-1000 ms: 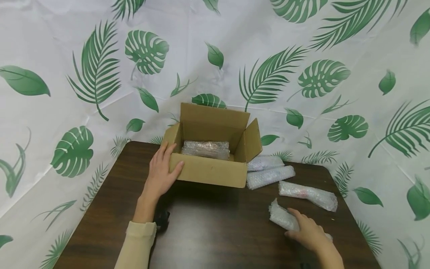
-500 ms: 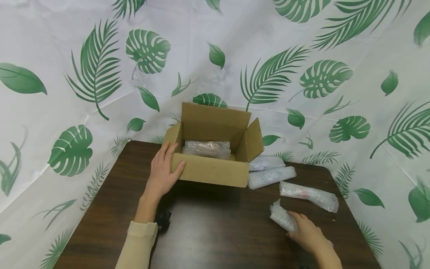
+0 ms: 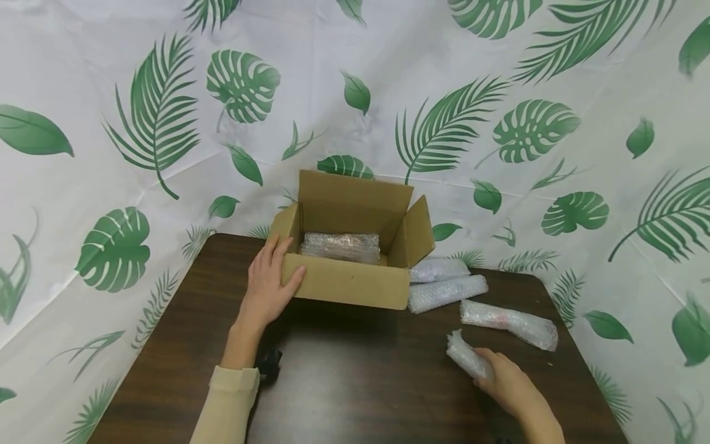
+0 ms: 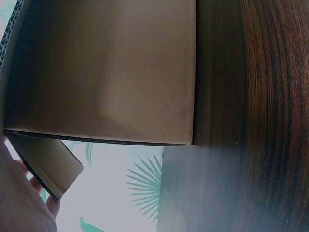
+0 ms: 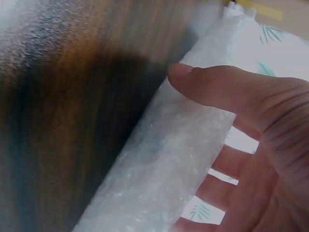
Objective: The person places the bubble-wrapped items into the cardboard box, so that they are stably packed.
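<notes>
Near the back of the table stands an open cardboard box (image 3: 346, 280) with a bubble-wrapped bundle (image 3: 341, 248) inside. My left hand (image 3: 269, 283) grips the box's front left corner, thumb on the front flap and fingers along the left flap (image 4: 48, 162). My right hand (image 3: 510, 382) holds a bubble-wrapped roll (image 3: 468, 357) at the front right. In the right wrist view, the thumb lies across the top of the roll (image 5: 164, 150) and the fingers pass beneath it. What the wrap covers is hidden.
Two bubble-wrapped rolls (image 3: 448, 293) lie at the box's right side. Another wrapped roll (image 3: 509, 322), with a reddish patch, lies nearer the table's right edge. A leaf-print curtain (image 3: 355, 92) hangs behind the dark wooden table (image 3: 344, 382).
My right hand has turned the wrapped roll a little, and its near end has gone out of sight behind the hand. The left hand and the box stay in place.
</notes>
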A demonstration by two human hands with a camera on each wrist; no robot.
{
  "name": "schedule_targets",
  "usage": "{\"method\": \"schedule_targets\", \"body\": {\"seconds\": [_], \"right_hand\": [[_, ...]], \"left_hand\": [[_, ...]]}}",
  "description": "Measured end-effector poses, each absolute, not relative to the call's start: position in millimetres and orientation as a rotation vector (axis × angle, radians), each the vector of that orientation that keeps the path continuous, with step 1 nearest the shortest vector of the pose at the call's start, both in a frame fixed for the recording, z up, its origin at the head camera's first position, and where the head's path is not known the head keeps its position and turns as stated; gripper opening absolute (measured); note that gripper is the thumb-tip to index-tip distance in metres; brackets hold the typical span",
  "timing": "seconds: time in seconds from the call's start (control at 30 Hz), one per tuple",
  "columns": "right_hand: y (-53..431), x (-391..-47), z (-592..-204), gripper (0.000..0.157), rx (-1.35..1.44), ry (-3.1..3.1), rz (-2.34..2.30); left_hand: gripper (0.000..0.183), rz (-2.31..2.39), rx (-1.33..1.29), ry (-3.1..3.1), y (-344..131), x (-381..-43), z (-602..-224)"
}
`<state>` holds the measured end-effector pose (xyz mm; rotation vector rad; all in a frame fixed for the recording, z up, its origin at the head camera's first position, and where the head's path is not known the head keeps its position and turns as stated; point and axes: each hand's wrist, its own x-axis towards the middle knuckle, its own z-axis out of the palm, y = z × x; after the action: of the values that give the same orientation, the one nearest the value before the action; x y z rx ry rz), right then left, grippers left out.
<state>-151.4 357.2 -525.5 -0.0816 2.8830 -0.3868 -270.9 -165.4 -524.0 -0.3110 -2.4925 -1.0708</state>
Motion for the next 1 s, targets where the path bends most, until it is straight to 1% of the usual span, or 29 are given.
{"method": "schedule_targets", "body": {"seconds": [0.47, 0.73, 0.87, 1.0], "right_hand": [[351, -157, -513, 0.063, -0.03, 2.879, -0.357], [350, -164, -485, 0.063, -0.12, 2.971, -0.336], [348, -172, -469, 0.063, -0.17, 3.014, -0.318], [344, -183, -448, 0.065, -0.156, 3.017, -0.347]], "left_hand": [[0.071, -1.078, -0.304, -2.516, -168, -270, -525], [0.071, -1.075, -0.309, -2.511, -168, -270, -524], [0.071, -1.084, -0.307, -2.515, -168, -268, -524], [0.071, -1.09, -0.305, -2.514, -168, -267, -522]]}}
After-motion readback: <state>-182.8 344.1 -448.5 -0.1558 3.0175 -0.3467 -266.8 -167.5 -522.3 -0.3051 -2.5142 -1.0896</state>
